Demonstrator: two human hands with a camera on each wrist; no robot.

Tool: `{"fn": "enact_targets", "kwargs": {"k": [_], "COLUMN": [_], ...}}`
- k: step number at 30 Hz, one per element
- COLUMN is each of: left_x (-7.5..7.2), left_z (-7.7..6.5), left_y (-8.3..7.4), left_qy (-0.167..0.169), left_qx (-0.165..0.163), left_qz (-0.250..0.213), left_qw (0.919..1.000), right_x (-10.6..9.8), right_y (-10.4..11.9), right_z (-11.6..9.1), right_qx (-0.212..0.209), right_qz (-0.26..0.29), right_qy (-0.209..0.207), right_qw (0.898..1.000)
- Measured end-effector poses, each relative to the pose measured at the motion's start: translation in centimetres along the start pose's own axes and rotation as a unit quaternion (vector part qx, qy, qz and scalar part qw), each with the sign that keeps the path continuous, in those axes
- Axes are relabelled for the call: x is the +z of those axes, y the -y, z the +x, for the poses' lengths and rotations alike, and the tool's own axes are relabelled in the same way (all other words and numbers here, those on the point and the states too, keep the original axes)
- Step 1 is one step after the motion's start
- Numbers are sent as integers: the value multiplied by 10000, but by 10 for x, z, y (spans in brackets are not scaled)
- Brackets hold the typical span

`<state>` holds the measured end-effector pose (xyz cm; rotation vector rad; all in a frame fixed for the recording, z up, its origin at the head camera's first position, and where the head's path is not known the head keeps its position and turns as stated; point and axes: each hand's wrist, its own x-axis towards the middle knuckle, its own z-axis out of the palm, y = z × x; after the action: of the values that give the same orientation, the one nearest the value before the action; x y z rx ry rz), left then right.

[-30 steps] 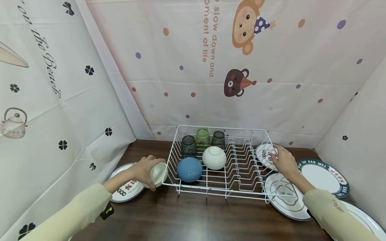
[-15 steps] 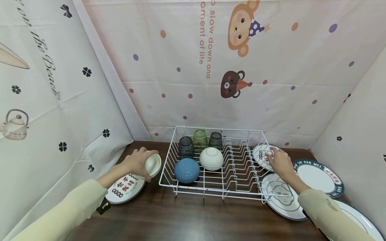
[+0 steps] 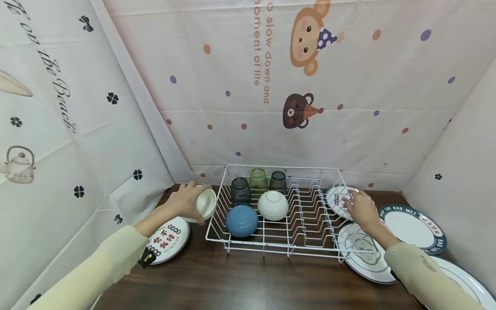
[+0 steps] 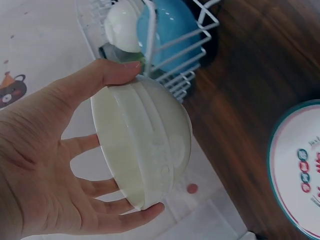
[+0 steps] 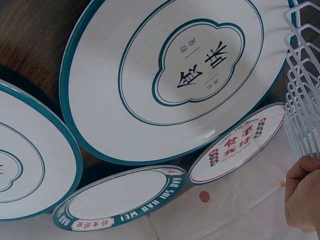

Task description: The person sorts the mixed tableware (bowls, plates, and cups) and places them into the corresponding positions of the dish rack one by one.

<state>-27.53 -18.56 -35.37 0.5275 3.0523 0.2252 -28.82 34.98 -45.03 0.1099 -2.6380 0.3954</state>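
Observation:
In the head view my left hand (image 3: 187,201) grips a white bowl (image 3: 206,202) just outside the left side of the white wire dish rack (image 3: 255,246). The left wrist view shows that bowl (image 4: 157,135) tipped on its side, thumb on one edge of the rim and fingertips round the opposite edge. My right hand (image 3: 363,211) holds the rack's right side; in the right wrist view the fingers (image 5: 305,195) curl at the rack wires. Inside the rack, a blue bowl (image 3: 242,221) and another white bowl (image 3: 273,206) sit upside down.
Behind those bowls stand two dark glasses (image 3: 240,191) and a green glass (image 3: 258,181). A printed plate (image 3: 170,241) lies left of the rack. Several plates, one with a green rim (image 3: 412,228), lie to its right. Patterned cloth (image 3: 232,142) hangs behind.
My left hand has raised the bowl along the rack's left side, toward the back, and turned it so its inside shows. My right hand stays at the rack's right side.

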Motion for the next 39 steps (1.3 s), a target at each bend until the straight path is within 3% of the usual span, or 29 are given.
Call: {"fn": "enact_targets", "kwargs": {"k": [8,23,28,39], "left_x": [-5,-10,-8,1], "left_z": [5,16,17,15], "left_y": [-16,-45,-52,-69], "left_qy": [-260,-336,-327,-341], "left_qx": [190,396,473,795], "left_qz": [-31,-383,-642,-705], "left_qw": [9995,9979,9963,9938], "right_x": [3,5,5,6], "right_y": [1,2,3,-1], "right_z": [-5,-1,1,2], "right_qx": [-2,73,66,-99], "right_qz": [-33,58,109,55], "right_qy": [-21,-104,-118,-80], "right_qw": [10000,9999,9998,9999]}}
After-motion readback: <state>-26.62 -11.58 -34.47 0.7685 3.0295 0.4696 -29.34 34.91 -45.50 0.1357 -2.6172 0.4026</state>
